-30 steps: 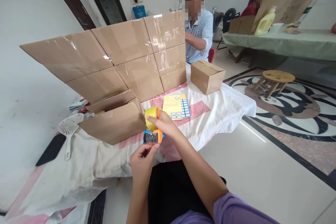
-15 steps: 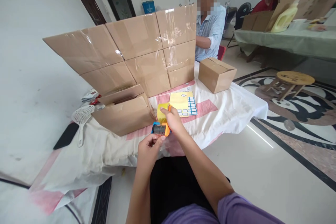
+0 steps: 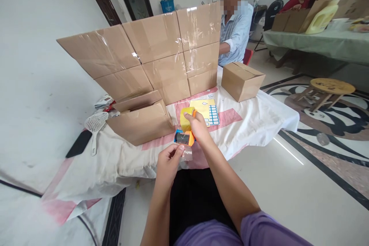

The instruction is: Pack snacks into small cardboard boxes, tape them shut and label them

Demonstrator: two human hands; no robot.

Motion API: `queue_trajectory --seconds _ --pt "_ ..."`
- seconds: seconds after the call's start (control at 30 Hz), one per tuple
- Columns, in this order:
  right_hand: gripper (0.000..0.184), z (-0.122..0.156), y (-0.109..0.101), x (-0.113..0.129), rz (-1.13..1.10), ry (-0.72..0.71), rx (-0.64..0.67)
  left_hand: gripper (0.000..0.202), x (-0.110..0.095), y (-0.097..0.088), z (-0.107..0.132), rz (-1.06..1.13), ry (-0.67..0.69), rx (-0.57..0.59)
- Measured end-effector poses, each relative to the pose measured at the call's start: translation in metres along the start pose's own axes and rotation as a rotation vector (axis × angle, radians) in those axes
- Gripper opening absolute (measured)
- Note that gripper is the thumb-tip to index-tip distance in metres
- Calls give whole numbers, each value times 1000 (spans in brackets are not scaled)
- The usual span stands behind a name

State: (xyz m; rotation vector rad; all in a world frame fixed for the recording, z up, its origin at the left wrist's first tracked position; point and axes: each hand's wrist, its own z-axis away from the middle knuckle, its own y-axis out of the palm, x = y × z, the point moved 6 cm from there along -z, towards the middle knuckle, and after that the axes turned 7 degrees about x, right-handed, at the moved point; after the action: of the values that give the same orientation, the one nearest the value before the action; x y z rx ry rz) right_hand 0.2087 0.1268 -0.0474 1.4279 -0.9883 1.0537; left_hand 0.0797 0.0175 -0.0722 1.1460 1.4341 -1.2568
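My right hand [image 3: 198, 128] is closed around an orange and blue tape dispenser [image 3: 184, 137] that carries a yellow tape roll [image 3: 186, 118]. It is held just above the near edge of the cloth-covered table [image 3: 253, 119]. Just below the dispenser, my left hand [image 3: 168, 163] pinches a strip of clear tape [image 3: 186, 155] coming from it. To the left of my hands lies an open cardboard box [image 3: 141, 121] on its side. Behind the roll is a yellow sticker sheet [image 3: 206, 110].
A wall of taped cardboard boxes [image 3: 152, 55] stands at the back of the table. A closed small box [image 3: 242, 80] sits at the right. A person in a blue shirt [image 3: 235, 32] sits behind. A white slotted scoop [image 3: 94, 125] and a black flat object [image 3: 78, 143] lie left.
The view has shifted so everything sits further right in the frame. My left hand has drawn a short strip of clear tape out below the dispenser.
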Motion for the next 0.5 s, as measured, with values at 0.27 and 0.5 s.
queue_trajectory --seconds 0.27,0.5 --pt "30 2 -4 -1 -170 131 67 37 22 7 -10 -46 16 16" --pt "45 -2 -44 50 -42 -202 61 34 33 -11 -9 29 -7 -119"
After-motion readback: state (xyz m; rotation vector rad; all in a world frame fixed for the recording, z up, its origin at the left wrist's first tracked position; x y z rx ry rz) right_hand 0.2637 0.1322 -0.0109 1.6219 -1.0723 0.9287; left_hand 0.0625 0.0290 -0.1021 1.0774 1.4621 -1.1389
